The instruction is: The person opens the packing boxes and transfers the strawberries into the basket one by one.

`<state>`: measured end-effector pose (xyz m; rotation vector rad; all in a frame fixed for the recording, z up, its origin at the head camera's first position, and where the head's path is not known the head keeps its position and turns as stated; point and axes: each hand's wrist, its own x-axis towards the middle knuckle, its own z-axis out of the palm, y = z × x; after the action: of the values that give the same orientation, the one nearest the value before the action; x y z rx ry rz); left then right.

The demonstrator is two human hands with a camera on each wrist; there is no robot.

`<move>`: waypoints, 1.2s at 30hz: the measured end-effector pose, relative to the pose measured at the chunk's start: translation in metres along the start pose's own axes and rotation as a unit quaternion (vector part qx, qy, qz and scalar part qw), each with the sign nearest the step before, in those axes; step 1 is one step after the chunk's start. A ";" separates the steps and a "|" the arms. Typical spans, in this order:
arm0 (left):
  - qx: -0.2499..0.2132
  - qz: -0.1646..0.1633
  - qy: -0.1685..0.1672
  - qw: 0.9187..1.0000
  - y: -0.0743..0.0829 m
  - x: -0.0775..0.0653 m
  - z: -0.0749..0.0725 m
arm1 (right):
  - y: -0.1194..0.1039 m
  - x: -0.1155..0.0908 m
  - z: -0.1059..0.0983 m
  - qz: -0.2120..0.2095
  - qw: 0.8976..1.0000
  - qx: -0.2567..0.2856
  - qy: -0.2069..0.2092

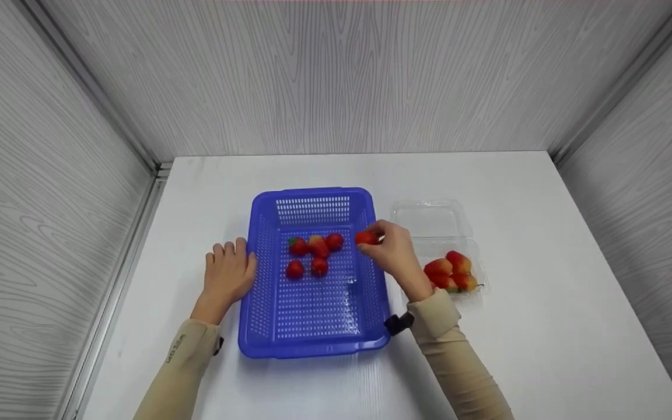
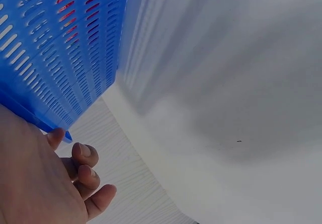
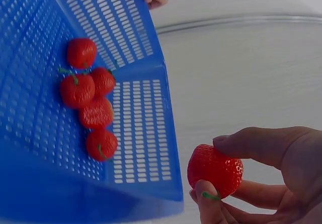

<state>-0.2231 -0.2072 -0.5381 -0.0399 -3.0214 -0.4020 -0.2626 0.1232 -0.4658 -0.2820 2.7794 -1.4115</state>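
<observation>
Between the thumb and fingers of my right hand point(image 1: 393, 248) is a red strawberry point(image 3: 215, 169) with a short green stem. That hand is over the right rim of a blue perforated basket point(image 1: 312, 349). Several red fruits, among them a strawberry point(image 1: 318, 247) and a round red fruit with a green stem point(image 3: 102, 144), lie on the basket's floor. My left hand point(image 1: 231, 271) rests against the basket's left rim, its fingers loosely bent outside the wall in the left wrist view and gripping nothing.
To the right of the basket, a clear plastic clamshell box point(image 1: 429, 221) lies with its lid folded back. Several red and yellow fruits point(image 1: 458, 262) sit in its near half, partly behind the right wrist. Grey wood-grain panels point(image 1: 336, 76) surround the white table point(image 1: 569, 326).
</observation>
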 end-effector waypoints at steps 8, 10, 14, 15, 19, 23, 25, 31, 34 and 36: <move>-0.006 0.001 -0.010 1.000 0.000 0.001 0.000 | -0.001 0.017 0.030 0.003 0.999 -0.024 -0.026; -0.007 0.003 -0.012 1.000 0.000 0.001 -0.001 | -0.001 0.020 0.035 0.016 0.999 -0.032 -0.036; -0.009 0.004 -0.009 1.000 0.001 0.002 -0.003 | -0.001 0.026 0.044 0.031 0.997 -0.046 -0.054; -0.008 0.004 -0.008 1.000 0.001 0.002 -0.003 | -0.001 0.028 0.046 0.034 0.996 -0.052 -0.058; -0.006 0.001 -0.007 1.000 0.000 0.001 -0.003 | 0.000 0.034 0.056 0.040 0.991 -0.099 -0.076; -0.006 0.006 0.002 1.000 0.000 0.001 -0.002 | 0.003 0.037 0.066 0.048 0.984 -0.145 -0.089; -0.005 0.006 0.003 1.000 0.000 0.001 -0.002 | 0.004 0.037 0.072 0.049 0.982 -0.155 -0.097; -0.005 0.009 0.001 1.000 -0.001 0.001 -0.001 | 0.011 0.035 0.085 0.041 0.974 -0.193 -0.112; -0.008 0.013 0.007 1.000 -0.001 0.000 -0.001 | 0.014 0.033 0.089 0.036 0.972 -0.202 -0.116; -0.011 0.015 0.010 1.000 -0.001 0.000 -0.001 | 0.016 0.033 0.091 0.035 0.972 -0.202 -0.119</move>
<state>-0.2229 -0.2083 -0.5375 -0.0819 -2.9925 -0.4293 -0.2889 0.0544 -0.5305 -0.3275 2.8118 -0.7297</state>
